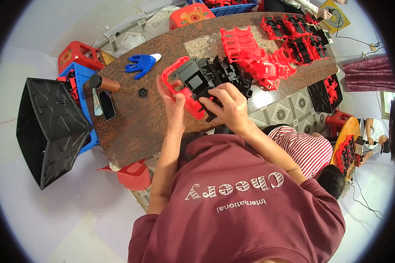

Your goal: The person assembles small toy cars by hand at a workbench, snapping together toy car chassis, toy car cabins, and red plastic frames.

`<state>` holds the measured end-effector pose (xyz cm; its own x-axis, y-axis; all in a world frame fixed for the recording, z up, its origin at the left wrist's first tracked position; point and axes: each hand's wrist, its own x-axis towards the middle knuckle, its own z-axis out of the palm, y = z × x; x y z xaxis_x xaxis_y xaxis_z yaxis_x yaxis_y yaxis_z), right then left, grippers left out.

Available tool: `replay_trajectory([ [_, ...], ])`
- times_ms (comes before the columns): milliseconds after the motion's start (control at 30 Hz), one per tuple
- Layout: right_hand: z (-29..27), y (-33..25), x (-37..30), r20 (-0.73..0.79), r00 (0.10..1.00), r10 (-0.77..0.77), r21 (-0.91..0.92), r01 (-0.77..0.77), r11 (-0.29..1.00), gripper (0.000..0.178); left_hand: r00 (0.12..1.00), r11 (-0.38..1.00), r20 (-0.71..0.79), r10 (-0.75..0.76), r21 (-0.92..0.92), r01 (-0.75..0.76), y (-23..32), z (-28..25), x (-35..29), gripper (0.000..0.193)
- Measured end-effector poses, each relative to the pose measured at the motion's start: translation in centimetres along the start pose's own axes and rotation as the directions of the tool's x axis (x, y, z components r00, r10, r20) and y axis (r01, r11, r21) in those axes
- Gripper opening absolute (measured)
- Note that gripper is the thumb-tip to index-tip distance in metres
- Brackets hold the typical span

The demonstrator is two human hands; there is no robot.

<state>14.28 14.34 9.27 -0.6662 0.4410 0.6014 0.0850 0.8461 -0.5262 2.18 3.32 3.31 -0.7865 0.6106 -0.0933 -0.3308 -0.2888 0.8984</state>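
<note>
A red plastic shell (194, 106), like a toy vehicle body, is held up over the table in front of me. My left hand (174, 107) grips its left side, thumb on the near side. Set against the shell is a dark grey and black plastic part (195, 79) with a square recess. My right hand (230, 107) has its thumb and bent fingers closed on the right end of that dark part. Behind it lie several loose black plastic parts (235, 74). Further right, red plastic shells (254, 55) are heaped on the table.
The stone-topped table (127, 136) carries a blue glove (140, 64), a brown bottle (104, 82), a phone (106, 105) and a round black cap (142, 92). Red-and-black assemblies (296, 37) sit far right. A black crate (52, 127) stands left; a person in stripes (300, 147) is close right.
</note>
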Motion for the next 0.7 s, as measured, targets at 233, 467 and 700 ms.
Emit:
replay_trajectory([
  [233,0.0,0.0,0.4,-0.011,0.999,-0.045,-0.027,0.044,0.999,0.029,0.997,0.997,0.039,0.067,-0.043,-0.066,0.1,0.6,0.1,0.115],
  [467,-0.1,0.0,0.4,-0.016,0.999,-0.037,-0.038,0.036,0.999,0.028,0.993,0.991,0.084,0.080,-0.117,-0.070,1.0,1.4,-0.2,0.108],
  [700,0.1,-0.2,0.2,-0.014,1.000,-0.017,-0.007,0.016,1.000,0.028,0.994,0.984,0.107,0.030,-0.178,-0.011,1.5,1.4,-0.6,0.103],
])
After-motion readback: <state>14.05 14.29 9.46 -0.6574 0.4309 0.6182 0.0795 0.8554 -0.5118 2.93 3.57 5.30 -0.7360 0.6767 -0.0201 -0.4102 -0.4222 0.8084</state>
